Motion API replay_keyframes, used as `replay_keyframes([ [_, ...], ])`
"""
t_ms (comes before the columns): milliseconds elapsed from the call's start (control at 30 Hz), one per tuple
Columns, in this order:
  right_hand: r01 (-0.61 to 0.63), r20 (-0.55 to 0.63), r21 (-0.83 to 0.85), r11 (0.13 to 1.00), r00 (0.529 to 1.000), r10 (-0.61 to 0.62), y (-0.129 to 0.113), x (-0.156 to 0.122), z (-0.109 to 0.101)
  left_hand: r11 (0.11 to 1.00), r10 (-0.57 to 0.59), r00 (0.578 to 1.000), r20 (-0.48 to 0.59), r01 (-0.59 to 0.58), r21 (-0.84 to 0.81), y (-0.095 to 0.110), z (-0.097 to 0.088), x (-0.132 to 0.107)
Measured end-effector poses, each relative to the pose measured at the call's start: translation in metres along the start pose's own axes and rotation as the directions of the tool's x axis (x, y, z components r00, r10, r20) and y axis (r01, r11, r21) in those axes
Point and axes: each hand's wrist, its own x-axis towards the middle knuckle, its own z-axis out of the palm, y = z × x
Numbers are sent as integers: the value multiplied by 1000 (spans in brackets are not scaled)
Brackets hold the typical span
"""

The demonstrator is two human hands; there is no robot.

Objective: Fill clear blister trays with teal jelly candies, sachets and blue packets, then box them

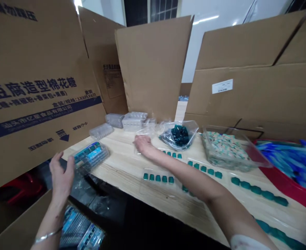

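Our left hand (61, 173) hangs with its fingers (57, 160) spread, holding nothing, just beside a blue-labelled plastic pack (90, 157) at lower left, while our open right hand (143, 145) rests on clear plastic wrap (142, 132) on the bench (121, 173), with teal sweets (158, 178) in spaced rows, seemingly for easy reach.

Thin silver bangle (48, 235) on L wrist (55, 217), white patch (249, 242) on R forearm (215, 205).

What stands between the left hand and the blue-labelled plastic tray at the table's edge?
Nothing visible stands in the way: the left hand is raised right beside the blue-labelled plastic tray, and no object lies between them.
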Motion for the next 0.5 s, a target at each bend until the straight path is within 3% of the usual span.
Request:
replay_keyframes([
  [33,-61,-25,0,998,998,61,21,-4,-8,998,58,998,-1,-58,-40,16,5,-11],
  [100,-147,-56,28,989,987,148,55,-11,-15,973,115,983,140,-83,-215,44,27,-32],
  [233,-163,-87,190,968,980,182,80,-20,-15,844,14,872,489,253,-474,81,90,-62],
  [300,-133,-104,282,950,980,168,78,-24,-20,777,-11,834,552,354,-520,91,113,-70],
  [400,-73,-134,381,922,982,133,77,-37,-47,748,21,828,560,358,-558,109,126,-76],
  [500,17,-142,471,882,988,57,83,-70,-85,766,226,876,426,110,-633,138,124,-81],
])
